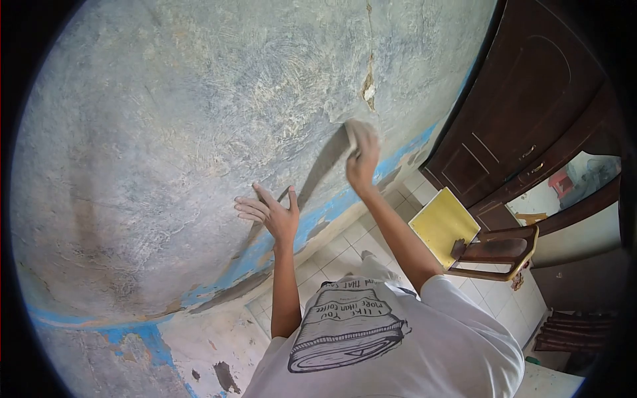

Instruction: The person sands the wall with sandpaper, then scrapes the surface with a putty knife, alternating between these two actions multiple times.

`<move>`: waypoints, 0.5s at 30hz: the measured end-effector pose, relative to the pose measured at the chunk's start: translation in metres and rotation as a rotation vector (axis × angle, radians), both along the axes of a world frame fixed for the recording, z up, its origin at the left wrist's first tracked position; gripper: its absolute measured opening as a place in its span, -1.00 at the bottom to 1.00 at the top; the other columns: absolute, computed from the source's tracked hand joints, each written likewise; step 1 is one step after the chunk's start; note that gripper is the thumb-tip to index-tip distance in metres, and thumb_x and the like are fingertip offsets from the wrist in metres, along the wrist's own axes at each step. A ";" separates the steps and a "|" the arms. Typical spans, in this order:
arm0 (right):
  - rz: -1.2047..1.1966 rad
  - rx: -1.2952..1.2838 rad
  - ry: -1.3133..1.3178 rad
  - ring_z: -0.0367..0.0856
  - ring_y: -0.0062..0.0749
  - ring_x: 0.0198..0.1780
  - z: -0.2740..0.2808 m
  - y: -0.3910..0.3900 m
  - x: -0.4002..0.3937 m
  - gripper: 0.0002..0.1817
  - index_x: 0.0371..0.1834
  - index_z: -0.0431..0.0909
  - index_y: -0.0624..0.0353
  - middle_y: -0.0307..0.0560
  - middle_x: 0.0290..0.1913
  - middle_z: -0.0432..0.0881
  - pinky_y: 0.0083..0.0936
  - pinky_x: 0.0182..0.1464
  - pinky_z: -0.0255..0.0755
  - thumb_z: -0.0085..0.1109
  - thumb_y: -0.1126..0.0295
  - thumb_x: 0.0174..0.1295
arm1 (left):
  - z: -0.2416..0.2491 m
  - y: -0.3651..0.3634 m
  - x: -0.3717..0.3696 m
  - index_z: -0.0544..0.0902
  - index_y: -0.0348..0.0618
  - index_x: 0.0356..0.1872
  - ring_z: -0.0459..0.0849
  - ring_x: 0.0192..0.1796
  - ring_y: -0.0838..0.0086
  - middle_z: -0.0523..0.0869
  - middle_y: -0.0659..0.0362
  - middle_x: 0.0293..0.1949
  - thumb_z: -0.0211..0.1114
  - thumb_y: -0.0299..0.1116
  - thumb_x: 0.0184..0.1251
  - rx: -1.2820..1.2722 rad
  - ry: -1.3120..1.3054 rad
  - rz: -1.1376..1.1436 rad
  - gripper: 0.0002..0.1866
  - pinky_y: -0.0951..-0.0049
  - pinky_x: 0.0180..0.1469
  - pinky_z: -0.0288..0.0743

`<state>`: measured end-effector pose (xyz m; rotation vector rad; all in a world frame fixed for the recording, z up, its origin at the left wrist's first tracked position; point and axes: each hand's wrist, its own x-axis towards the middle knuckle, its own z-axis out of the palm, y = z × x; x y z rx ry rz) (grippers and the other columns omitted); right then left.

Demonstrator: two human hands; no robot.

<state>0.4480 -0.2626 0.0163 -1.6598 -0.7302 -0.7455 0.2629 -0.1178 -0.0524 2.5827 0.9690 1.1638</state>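
My left hand [273,215] has its fingers spread near the patchy grey wall [199,86], with the fingertips at or close to its surface. Higher and to the right, my right hand [362,156] is smeared by motion, its fingers closed round a pale flat block [351,136]. One face of the block is turned to the wall, and a long shadow runs down from it. The block's exact kind is hard to make out. Just above my right hand, a crack [369,89] with broken plaster runs up the wall.
Peeling blue paint [325,215] bands the lower wall. To the right stand a chair with a yellow seat [444,229] and a dark wooden cabinet [511,99] with a mirror [564,186]. White floor tiles [345,255] lie below.
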 end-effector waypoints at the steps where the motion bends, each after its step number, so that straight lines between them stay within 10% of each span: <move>1: 0.088 -0.087 -0.087 0.46 0.06 0.35 0.007 0.000 -0.016 -0.20 0.30 0.59 0.17 0.11 0.22 0.62 -0.12 0.47 0.21 -0.18 0.80 -0.14 | -0.001 0.000 0.002 -0.17 -0.43 0.61 -0.91 0.43 -0.44 -0.66 -0.64 0.42 0.06 0.35 0.44 0.023 -0.011 0.016 0.13 -0.49 0.29 -0.95; 9: 0.556 -0.053 0.363 0.66 -0.17 0.10 0.001 -0.027 -0.061 -0.53 0.18 0.62 0.29 0.07 0.10 0.69 -0.38 0.17 0.49 0.12 0.76 0.18 | 0.031 -0.056 0.016 0.02 -0.32 0.61 -0.65 0.58 -0.34 -0.59 -0.36 0.57 0.13 0.03 0.57 -0.233 -0.366 -0.177 -0.15 -0.45 0.51 -0.41; 13: 0.830 -0.297 0.740 0.66 -0.48 -0.06 -0.015 -0.065 -0.093 -0.65 0.12 0.63 0.31 -0.05 -0.10 0.75 -0.47 0.02 0.51 0.30 0.55 0.24 | -0.009 -0.103 -0.010 0.42 -0.26 0.44 0.44 0.46 0.12 0.38 -0.21 0.46 0.19 -0.20 0.59 -0.863 -0.467 -0.402 -0.47 0.20 0.42 0.34; 15: 0.864 -0.341 0.858 0.63 -0.52 -0.11 -0.027 -0.081 -0.100 -0.65 0.06 0.63 0.28 -0.09 -0.15 0.73 -0.49 -0.03 0.50 0.37 0.46 0.21 | -0.026 -0.106 -0.030 0.55 -0.30 0.21 0.61 0.13 0.31 0.60 -0.03 0.16 0.28 -0.18 0.54 -1.116 -0.377 -0.488 -0.57 0.34 0.15 0.46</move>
